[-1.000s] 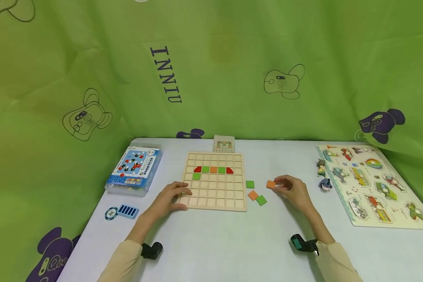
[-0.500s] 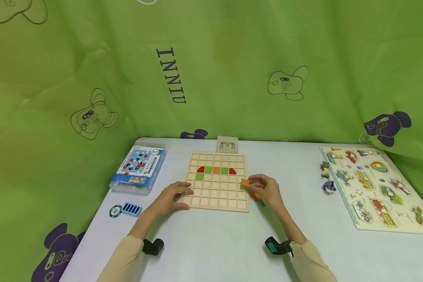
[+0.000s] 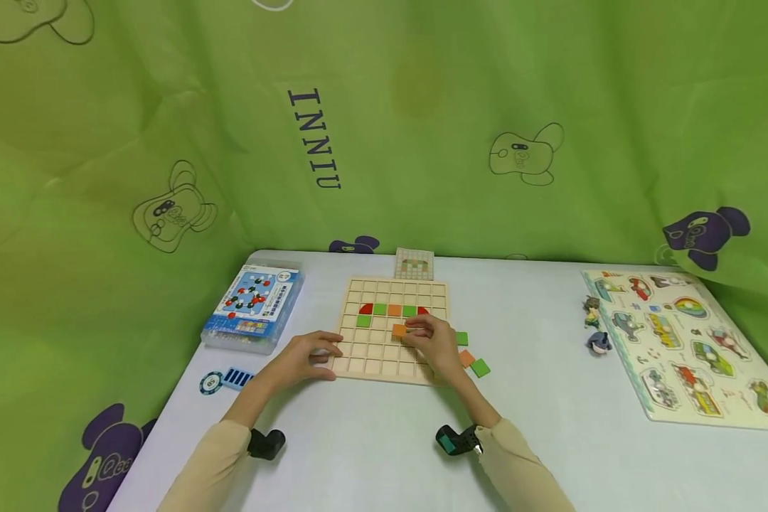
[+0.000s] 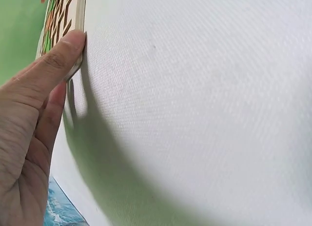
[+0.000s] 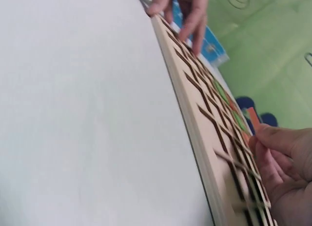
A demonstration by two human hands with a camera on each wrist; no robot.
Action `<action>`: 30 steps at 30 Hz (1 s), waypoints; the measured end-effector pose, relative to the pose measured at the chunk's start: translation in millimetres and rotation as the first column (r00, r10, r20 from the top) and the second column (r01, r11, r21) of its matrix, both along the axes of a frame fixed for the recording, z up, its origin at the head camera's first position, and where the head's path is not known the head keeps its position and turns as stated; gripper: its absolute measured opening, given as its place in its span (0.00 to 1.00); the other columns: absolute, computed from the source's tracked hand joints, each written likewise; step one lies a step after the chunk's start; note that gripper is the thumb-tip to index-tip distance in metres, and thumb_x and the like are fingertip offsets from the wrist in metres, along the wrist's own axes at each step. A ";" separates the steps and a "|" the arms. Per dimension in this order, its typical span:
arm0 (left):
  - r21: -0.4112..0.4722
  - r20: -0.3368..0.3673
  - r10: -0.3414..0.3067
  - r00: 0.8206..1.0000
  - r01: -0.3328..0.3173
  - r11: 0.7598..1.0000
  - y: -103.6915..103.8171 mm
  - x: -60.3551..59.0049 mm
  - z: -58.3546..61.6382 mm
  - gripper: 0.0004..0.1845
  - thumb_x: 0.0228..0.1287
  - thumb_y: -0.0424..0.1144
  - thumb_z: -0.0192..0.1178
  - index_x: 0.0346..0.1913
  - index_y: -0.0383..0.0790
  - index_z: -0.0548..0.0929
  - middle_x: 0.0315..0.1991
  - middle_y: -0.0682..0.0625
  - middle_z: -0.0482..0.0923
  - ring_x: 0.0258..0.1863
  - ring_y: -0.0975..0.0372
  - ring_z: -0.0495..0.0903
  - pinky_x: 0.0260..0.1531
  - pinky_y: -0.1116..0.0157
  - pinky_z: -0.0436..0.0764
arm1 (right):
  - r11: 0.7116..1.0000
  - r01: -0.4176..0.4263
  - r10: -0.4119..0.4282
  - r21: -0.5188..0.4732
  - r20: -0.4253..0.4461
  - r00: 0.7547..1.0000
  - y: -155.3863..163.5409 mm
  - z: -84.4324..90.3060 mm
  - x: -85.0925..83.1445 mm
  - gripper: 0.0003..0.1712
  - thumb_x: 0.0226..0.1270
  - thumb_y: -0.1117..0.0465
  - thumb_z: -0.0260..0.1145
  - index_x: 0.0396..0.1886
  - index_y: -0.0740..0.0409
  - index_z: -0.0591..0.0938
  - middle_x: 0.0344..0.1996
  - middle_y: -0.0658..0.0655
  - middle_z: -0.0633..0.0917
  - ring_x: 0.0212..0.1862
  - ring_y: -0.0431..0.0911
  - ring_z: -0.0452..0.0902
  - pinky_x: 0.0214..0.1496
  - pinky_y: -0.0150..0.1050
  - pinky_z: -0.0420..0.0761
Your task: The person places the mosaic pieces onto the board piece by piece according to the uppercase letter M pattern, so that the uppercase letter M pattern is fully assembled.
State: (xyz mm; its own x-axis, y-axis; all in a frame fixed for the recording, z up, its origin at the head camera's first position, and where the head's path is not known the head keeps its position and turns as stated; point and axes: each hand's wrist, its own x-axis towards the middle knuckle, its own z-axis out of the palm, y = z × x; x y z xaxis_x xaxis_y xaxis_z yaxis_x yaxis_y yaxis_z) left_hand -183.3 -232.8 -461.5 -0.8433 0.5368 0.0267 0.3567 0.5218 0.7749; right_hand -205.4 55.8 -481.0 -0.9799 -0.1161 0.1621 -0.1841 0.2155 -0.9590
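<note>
Two hands on the wooden grid board (image 3: pixel 390 334), my right hand (image 3: pixel 432 341) pinching an orange tile (image 3: pixel 400 330) over a cell, my left hand (image 3: pixel 307 359) flat, fingers relaxed, steadying the near-left corner.

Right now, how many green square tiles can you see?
5. Three sit in the wooden grid board: two in the coloured row, one a row below at left. Two lie on the table right of the board. The right hand may hide more.

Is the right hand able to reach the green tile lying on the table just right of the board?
Probably yes. The right hand pinches an orange tile over the wooden board, and the green tile lies close beside it, uncovered; the hand is occupied, though.
</note>
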 end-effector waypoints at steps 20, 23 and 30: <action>0.038 0.039 0.062 0.997 -0.063 0.997 3.8 -1.2 1.0 0.17 0.42 0.26 0.74 0.40 0.31 0.84 0.58 0.36 0.72 0.60 0.42 0.69 0.46 0.71 0.80 | 0.990 -0.102 0.112 0.098 -0.103 0.988 -57.9 -3.5 -8.3 0.15 0.52 0.77 0.70 0.41 0.74 0.81 0.38 0.67 0.85 0.36 0.53 0.84 0.36 0.29 0.82; 0.037 0.040 0.067 0.997 -0.069 0.997 3.3 -1.5 0.2 0.17 0.42 0.26 0.74 0.40 0.31 0.85 0.58 0.36 0.72 0.60 0.42 0.69 0.46 0.71 0.80 | 0.990 -0.109 0.118 0.087 -0.106 0.987 -59.2 -3.4 -9.1 0.15 0.52 0.78 0.71 0.42 0.74 0.81 0.38 0.67 0.85 0.36 0.53 0.84 0.36 0.29 0.82; 0.048 0.039 0.060 0.997 -0.062 0.997 3.4 -2.1 -0.5 0.17 0.42 0.26 0.74 0.40 0.31 0.84 0.58 0.36 0.72 0.60 0.42 0.69 0.46 0.71 0.80 | 0.990 -0.120 0.128 0.075 -0.108 0.986 -60.8 -2.2 -9.2 0.15 0.51 0.77 0.71 0.40 0.74 0.80 0.37 0.67 0.85 0.36 0.54 0.84 0.37 0.31 0.83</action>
